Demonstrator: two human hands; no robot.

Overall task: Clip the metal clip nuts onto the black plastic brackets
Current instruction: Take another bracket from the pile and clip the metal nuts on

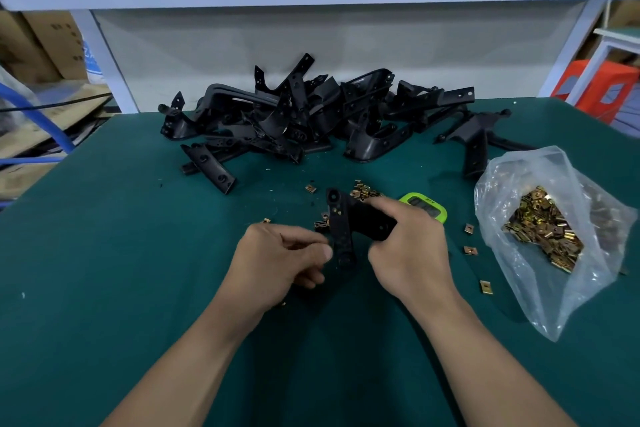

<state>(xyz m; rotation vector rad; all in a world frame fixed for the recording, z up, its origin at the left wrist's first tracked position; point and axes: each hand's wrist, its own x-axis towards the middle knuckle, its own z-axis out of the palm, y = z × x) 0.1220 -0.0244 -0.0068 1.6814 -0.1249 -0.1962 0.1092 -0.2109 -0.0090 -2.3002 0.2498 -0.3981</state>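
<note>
A black plastic bracket (341, 222) stands upright between my hands above the green table. My right hand (407, 246) grips its right arm. My left hand (282, 262) has its fingers curled against the bracket's lower left edge, thumb pressed at the rim; a brass clip nut (321, 225) shows at the bracket's left side just above my fingers. A small heap of loose clip nuts (363, 191) lies behind the bracket. A big pile of black brackets (304, 114) fills the back of the table.
A clear plastic bag of clip nuts (543, 236) lies at the right. A green timer (424, 206) sits behind my right hand. Single nuts (470, 250) are scattered on the green mat (138, 253). Cardboard boxes and a shelf frame stand behind.
</note>
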